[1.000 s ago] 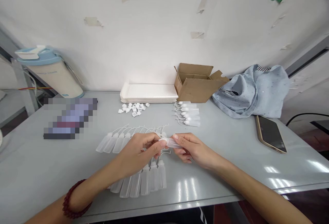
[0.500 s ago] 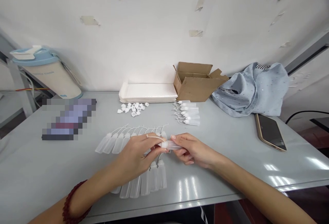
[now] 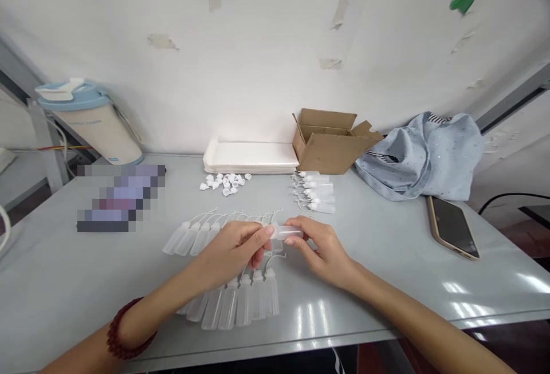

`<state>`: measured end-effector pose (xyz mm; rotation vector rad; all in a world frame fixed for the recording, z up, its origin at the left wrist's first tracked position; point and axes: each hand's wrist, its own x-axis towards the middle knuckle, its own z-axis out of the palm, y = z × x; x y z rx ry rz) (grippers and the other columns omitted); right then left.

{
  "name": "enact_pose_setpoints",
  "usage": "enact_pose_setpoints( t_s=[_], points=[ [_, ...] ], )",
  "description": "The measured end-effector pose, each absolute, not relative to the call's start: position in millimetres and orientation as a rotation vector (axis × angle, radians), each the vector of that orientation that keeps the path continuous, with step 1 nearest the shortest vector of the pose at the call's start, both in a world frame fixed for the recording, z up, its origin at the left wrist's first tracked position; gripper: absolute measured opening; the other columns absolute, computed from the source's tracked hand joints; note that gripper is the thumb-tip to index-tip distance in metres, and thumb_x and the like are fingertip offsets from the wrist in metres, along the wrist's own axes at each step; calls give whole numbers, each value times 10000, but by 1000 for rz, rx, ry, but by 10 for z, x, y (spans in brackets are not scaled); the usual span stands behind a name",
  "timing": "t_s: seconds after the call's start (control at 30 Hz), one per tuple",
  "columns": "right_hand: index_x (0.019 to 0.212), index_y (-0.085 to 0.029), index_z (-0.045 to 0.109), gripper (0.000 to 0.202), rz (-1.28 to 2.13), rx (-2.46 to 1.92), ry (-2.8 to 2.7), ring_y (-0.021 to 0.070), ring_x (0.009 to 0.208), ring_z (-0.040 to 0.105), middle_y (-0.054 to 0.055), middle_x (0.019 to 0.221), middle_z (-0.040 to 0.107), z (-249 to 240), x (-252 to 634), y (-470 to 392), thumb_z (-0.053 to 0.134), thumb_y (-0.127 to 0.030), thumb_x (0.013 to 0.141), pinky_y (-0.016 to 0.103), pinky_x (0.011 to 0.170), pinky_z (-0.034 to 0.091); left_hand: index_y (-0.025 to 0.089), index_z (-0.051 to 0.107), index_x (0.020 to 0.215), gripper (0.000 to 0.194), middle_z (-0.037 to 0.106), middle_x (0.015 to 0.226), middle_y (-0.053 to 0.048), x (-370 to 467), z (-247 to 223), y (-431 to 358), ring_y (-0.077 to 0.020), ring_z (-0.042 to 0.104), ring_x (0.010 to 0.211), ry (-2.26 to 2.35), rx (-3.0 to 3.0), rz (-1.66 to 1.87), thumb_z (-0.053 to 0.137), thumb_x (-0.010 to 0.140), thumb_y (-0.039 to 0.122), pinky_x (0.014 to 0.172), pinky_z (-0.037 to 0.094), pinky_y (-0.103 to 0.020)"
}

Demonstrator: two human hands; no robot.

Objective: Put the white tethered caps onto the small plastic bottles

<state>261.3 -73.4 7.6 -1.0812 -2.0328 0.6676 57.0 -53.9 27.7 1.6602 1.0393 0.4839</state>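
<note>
Between my hands, a small translucent plastic bottle (image 3: 287,233) lies sideways above the table. My left hand (image 3: 244,242) pinches its white neck end, which the fingers mostly cover. The fingers and thumb of my right hand (image 3: 315,242) grip the other end of the bottle's body. Behind and below my hands, similar bottles with thin white straps lie in a back row (image 3: 184,237) and a front row (image 3: 244,303); my left hand hides part of both. Loose white caps (image 3: 227,182) are scattered farther back.
More strapped bottles (image 3: 320,193) lie in front of an open cardboard box (image 3: 335,152). A stack of white sleeves (image 3: 253,156) rests against the wall. A blue cloth bag (image 3: 433,156) and a phone (image 3: 453,227) are at right; a tumbler (image 3: 98,125) stands at left.
My left thumb has shifted up over the neck end, hiding the white cap that showed before. My right fingers have regripped the body, and the bottle is slightly higher. The view has shifted a little.
</note>
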Motion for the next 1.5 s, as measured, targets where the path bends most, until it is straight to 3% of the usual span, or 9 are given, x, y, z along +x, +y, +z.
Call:
enact_pose_setpoints(
  t_s=[0.2, 0.3, 0.47, 0.6, 0.7, 0.93, 1.1, 1.27, 1.5],
  points=[
    [897, -138, 584, 254, 809, -1074, -1994, 127, 619, 491, 21, 714, 553, 100, 2623, -757, 397, -301, 954, 243, 585, 375, 168, 438, 551, 426, 443, 516, 37, 589, 293, -606, -87, 434, 487, 971, 2024, 646, 400, 948, 320, 474, 344, -203],
    [823, -153, 573, 325, 1032, -1137, -1912, 104, 535, 410, -28, 600, 460, 121, 2628, -741, 379, -374, 959, 233, 524, 318, 163, 483, 641, 308, 423, 567, 34, 576, 221, -619, -96, 378, 513, 850, 2404, 859, 439, 942, 216, 486, 316, -228],
    [727, -174, 493, 404, 1388, -1179, -1741, 86, 467, 314, -66, 520, 358, 112, 2643, -695, 398, -512, 928, 225, 463, 255, 136, 533, 854, 118, 547, 688, -22, 564, 87, -599, -136, 468, 607, 686, 2839, 1064, 447, 929, 106, 548, 372, -255],
    [633, -190, 399, 453, 1411, -1197, -1680, 81, 472, 310, -64, 525, 349, 92, 2626, -692, 406, -546, 913, 229, 471, 257, 141, 536, 856, 88, 520, 666, 5, 542, 113, -572, -113, 452, 564, 726, 2726, 981, 479, 922, 151, 524, 364, -234],
    [672, -174, 474, 422, 1306, -1199, -1727, 88, 499, 321, -57, 549, 360, 102, 2607, -706, 411, -508, 921, 233, 492, 258, 165, 513, 761, 168, 496, 632, 38, 529, 171, -566, -88, 445, 547, 814, 2496, 820, 489, 921, 209, 530, 354, -210],
    [812, -148, 576, 331, 1143, -1157, -1838, 93, 537, 341, -50, 587, 386, 126, 2621, -733, 416, -408, 940, 235, 524, 266, 192, 281, 586, 383, 315, 542, 61, 593, 227, -611, -89, 318, 499, 967, 2185, 638, 347, 950, 290, 505, 286, -231],
    [825, -148, 583, 337, 1174, -1131, -1846, 91, 549, 353, -48, 600, 393, 114, 2616, -737, 409, -409, 947, 232, 533, 277, 187, 364, 582, 399, 378, 524, 55, 602, 235, -629, -93, 362, 495, 993, 2082, 579, 319, 956, 321, 502, 296, -236],
    [754, -149, 564, 366, 1229, -1178, -1793, 84, 521, 304, -58, 567, 350, 130, 2603, -741, 420, -432, 936, 235, 519, 255, 180, 333, 569, 392, 335, 529, 59, 605, 206, -631, -82, 317, 482, 949, 2255, 669, 381, 948, 268, 491, 275, -225],
    [673, -165, 510, 406, 1392, -1203, -1631, 86, 520, 279, -54, 566, 323, 147, 2610, -740, 477, -506, 889, 240, 491, 219, 160, 523, 798, 171, 433, 618, 37, 584, 76, -620, -100, 365, 531, 777, 2485, 883, 437, 944, 185, 498, 294, -226]
  ],
)
